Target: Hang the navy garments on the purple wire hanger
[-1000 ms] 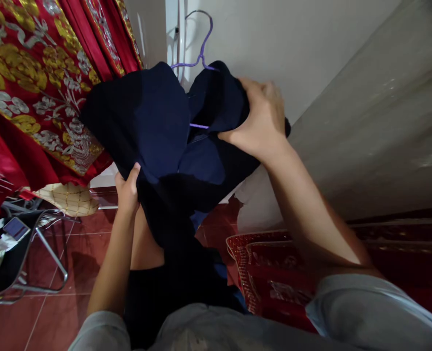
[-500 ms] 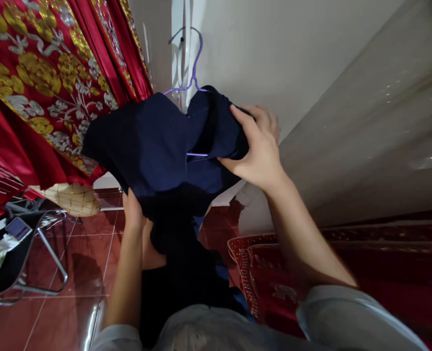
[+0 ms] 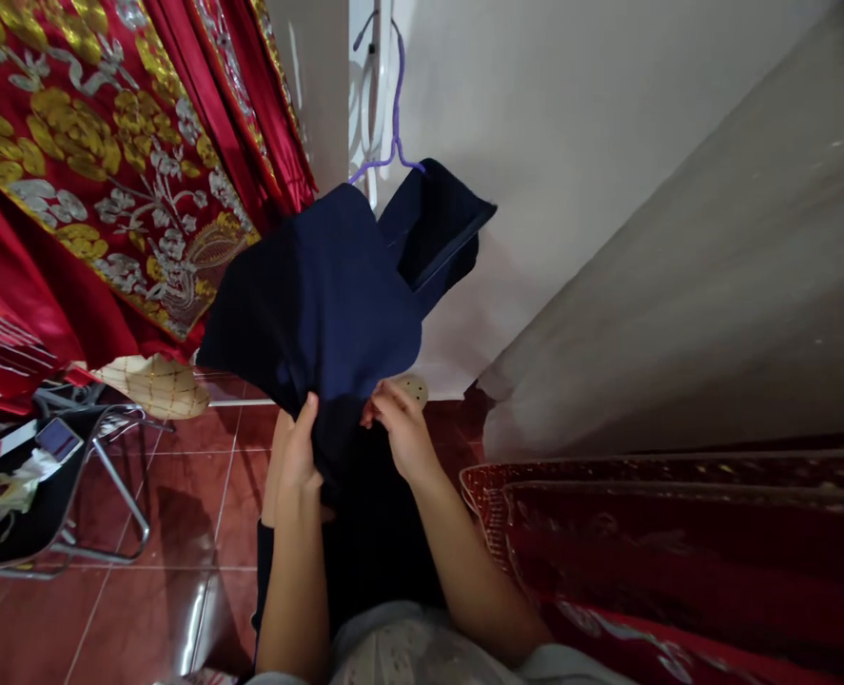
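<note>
A navy blue garment [image 3: 354,285] hangs on a purple wire hanger [image 3: 397,119], whose hook reaches up over a white fitting on the wall. Its right shoulder is folded out, showing the dark inner side. My left hand [image 3: 300,452] is closed on the cloth at the garment's lower left, thumb lying on the outside. At the lower right edge, my right hand [image 3: 400,428] is closed with its fingertips pinched at the fabric. The exact grip of the right fingertips is partly hidden.
A red curtain with gold and silver flowers [image 3: 128,162] hangs at left. Below it, a black folding chair [image 3: 71,495] carries a phone and papers. Greyish sheer cloth [image 3: 678,314] drapes at right, above red beaded fabric [image 3: 678,552]. Red tiles [image 3: 157,590] cover the floor.
My right hand has let go of the right shoulder and come down to the lower right edge. My left hand has shifted right along the cloth. The garment's right side has swung open.
</note>
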`<action>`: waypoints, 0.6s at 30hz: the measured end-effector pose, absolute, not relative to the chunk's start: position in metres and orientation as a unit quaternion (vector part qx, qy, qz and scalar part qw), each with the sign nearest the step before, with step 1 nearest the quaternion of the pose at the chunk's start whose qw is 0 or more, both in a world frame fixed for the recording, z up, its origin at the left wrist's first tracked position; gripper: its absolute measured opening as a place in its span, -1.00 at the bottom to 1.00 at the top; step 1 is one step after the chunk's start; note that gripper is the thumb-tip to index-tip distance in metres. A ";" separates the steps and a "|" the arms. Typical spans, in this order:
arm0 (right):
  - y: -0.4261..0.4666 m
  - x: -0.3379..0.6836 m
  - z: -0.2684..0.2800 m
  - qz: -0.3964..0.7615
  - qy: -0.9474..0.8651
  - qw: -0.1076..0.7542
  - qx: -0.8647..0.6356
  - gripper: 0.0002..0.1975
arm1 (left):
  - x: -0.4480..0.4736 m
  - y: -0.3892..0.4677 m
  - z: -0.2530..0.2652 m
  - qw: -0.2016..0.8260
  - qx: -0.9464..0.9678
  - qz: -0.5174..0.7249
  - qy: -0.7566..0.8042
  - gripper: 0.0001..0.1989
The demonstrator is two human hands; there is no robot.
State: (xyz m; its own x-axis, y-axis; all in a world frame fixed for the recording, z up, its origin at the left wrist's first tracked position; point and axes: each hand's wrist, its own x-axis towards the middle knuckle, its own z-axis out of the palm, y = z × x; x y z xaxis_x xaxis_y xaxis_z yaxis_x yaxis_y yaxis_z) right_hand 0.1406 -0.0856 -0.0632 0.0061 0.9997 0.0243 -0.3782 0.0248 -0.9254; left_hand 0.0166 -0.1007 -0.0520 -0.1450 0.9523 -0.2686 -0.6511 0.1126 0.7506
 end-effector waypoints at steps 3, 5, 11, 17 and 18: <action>-0.083 0.149 -0.059 0.553 -0.401 0.584 -0.438 -0.79 | 0.016 -0.103 -0.047 0.622 0.172 0.644 0.411 -0.37; -0.081 0.150 -0.063 0.550 -0.411 0.569 -0.453 -0.81 | 0.022 -0.106 -0.044 0.629 0.167 0.639 0.410 -0.38; -0.079 0.150 -0.068 0.559 -0.382 0.567 -0.469 -0.83 | 0.022 -0.102 -0.046 0.616 0.200 0.629 0.430 -0.49; -0.087 0.175 -0.041 0.560 -0.275 0.676 -0.391 -0.69 | -0.015 -0.076 -0.061 0.189 0.315 0.776 0.512 -0.61; -0.091 0.179 -0.036 0.554 -0.284 0.681 -0.384 -0.68 | -0.016 -0.076 -0.061 0.142 0.337 0.782 0.505 -0.61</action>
